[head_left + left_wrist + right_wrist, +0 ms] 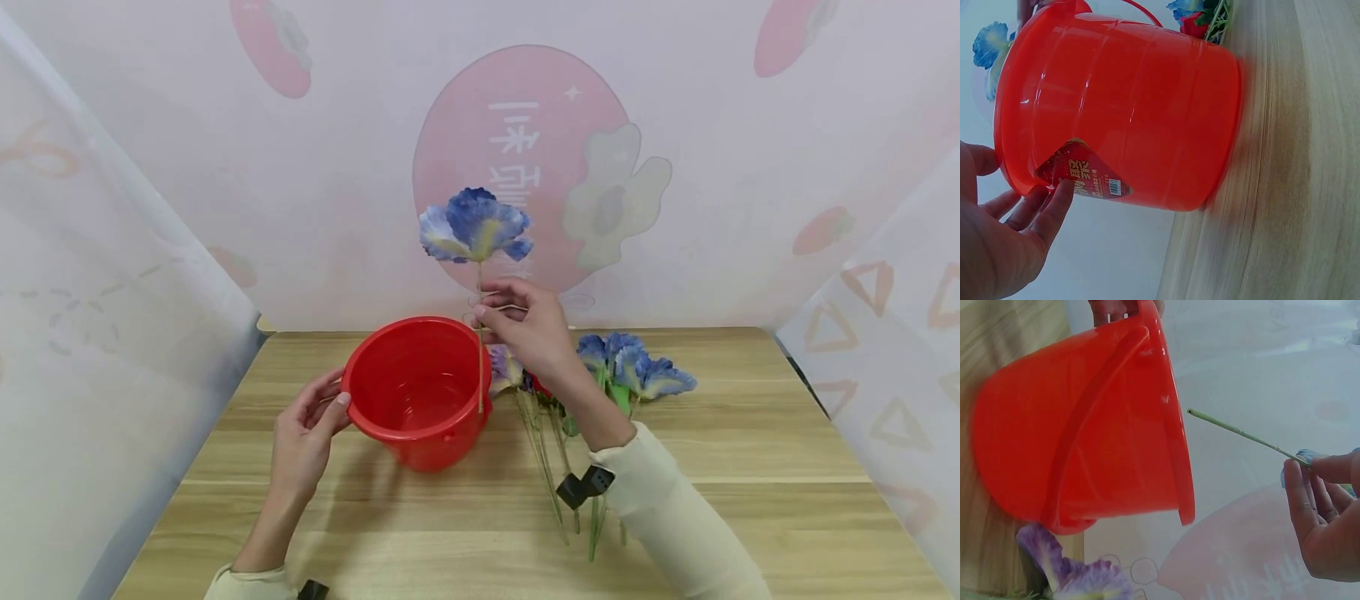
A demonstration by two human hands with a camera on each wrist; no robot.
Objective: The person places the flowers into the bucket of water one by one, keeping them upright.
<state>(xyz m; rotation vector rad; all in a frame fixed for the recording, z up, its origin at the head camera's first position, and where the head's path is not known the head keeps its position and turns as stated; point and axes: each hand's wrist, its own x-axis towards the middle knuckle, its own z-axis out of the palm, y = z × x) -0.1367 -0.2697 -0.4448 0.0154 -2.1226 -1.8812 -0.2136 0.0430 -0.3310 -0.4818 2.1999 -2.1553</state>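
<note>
My right hand (pixel 525 321) pinches the thin stem of a blue artificial flower (pixel 476 225) between thumb and fingers, holding it upright above the right rim of a red bucket (pixel 442 450). In the right wrist view the stem's cut end (pixel 1210 420) points toward the bucket's mouth and stays outside it. My left hand (pixel 307 425) grips the bucket's left rim, thumb at the top edge and fingers against the outer wall. A diamond-shaped label (pixel 1082 170) shows under those fingers. The bucket's inside looks bare.
Right of the bucket on the wooden table (pixel 750 467) lie more artificial flowers: blue ones (pixel 637 367), a purple one (pixel 504 367) and a red one (pixel 538 386), stems toward the front. Printed cloth walls (pixel 337 167) stand behind and at both sides.
</note>
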